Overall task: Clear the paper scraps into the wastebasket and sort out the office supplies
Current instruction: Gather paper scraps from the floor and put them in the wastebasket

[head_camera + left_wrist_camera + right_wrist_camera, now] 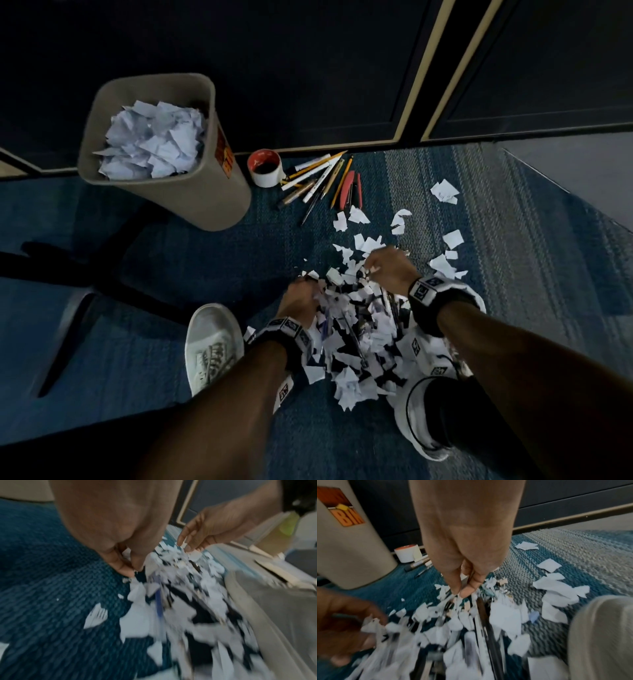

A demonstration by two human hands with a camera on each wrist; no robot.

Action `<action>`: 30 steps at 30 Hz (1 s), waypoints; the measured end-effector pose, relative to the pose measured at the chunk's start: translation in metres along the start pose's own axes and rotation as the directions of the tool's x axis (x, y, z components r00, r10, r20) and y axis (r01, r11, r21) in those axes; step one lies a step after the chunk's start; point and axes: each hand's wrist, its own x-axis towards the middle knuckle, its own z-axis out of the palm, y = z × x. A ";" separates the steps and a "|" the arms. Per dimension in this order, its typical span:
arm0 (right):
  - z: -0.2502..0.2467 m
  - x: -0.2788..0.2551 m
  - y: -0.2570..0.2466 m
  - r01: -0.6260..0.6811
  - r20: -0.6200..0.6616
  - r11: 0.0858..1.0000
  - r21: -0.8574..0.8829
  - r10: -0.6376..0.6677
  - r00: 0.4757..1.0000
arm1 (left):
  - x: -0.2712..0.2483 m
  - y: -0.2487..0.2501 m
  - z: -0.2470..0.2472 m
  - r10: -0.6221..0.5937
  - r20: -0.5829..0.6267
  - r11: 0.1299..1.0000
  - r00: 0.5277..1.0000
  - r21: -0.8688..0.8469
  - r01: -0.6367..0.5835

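1. The left hand [301, 301] is at the near-left edge of the paper scraps [356, 335], its thumb and fingers [123, 568] curled together, pinching scraps.
2. The right hand [390, 270] reaches into the pile's far side, fingertips [467, 591] closed on scraps (blurred).
3. The wastebasket [191, 192] stands to the far left, with pens and pencils [318, 181] beside it.

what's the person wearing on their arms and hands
Both forearms are bare, with no sleeves showing. Each wrist carries a black band fitted with white blocks printed with black square markers: one on the left wrist, one on the right wrist. The left hand and right hand wear no gloves; no rings are visible, though the frames are blurry.
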 end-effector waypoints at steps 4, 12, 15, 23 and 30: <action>-0.012 0.027 -0.002 -0.051 -0.098 0.998 0.026 0.054 0.994 | 0.015 -0.006 -0.013 -0.113 -0.118 0.985 0.987 -0.147 0.095; 0.001 0.041 0.002 0.028 -0.101 0.978 -0.206 -0.050 0.994 | 0.044 0.013 -0.004 -0.027 -0.070 0.996 0.997 -0.090 0.020; 0.012 0.039 0.008 0.083 -0.117 0.966 -0.245 -0.114 0.987 | 0.041 0.020 0.009 0.036 -0.006 0.998 0.999 0.060 -0.035; 0.018 0.045 0.013 0.161 -0.152 0.978 -0.133 -0.181 0.972 | 0.056 0.015 0.028 0.115 -0.056 0.992 0.992 -0.047 -0.118; -0.005 0.060 0.003 0.038 -0.227 0.978 0.204 0.009 0.974 | 0.053 0.009 -0.009 0.015 -0.148 0.943 0.989 -0.328 -0.063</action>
